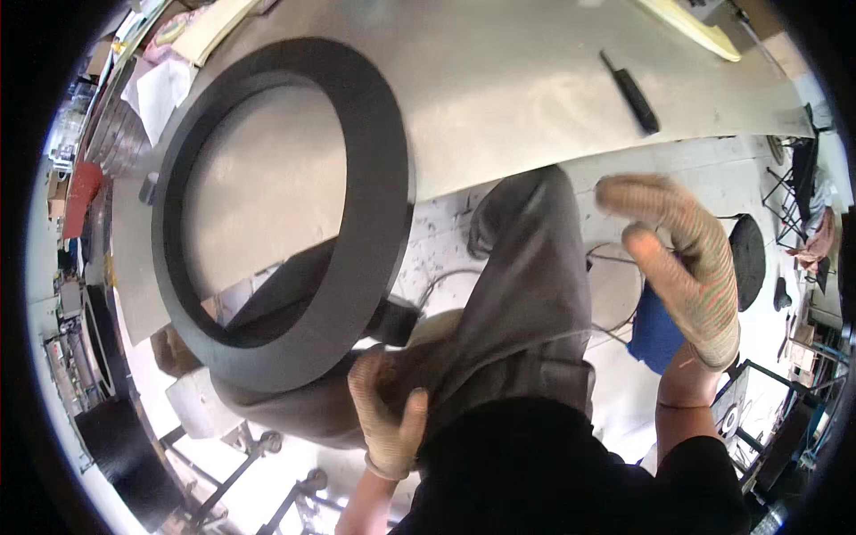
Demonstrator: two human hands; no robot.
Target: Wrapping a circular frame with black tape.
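A large dark ring [379, 169] with a broad flat rim lies partly on the metal table and hangs over its near edge above my legs. My left hand [390, 419], in a beige knit glove, is just below the ring's lower right side. Its thumb and fingers are apart with nothing between them; whether the fingertips touch the ring I cannot tell. Off to the right, my right hand [687, 263] is raised over the floor in a striped glove with orange at the thumb tip. Its fingers curve loosely apart from the thumb, and it holds nothing.
A black-handled tool with a thin tip [635, 98] lies on the metal table [508, 98] near its right part. A small grey cylinder [148, 188] stands left of the ring. Cables [464, 275] cross the floor, and a blue object [655, 330] sits beneath my right hand.
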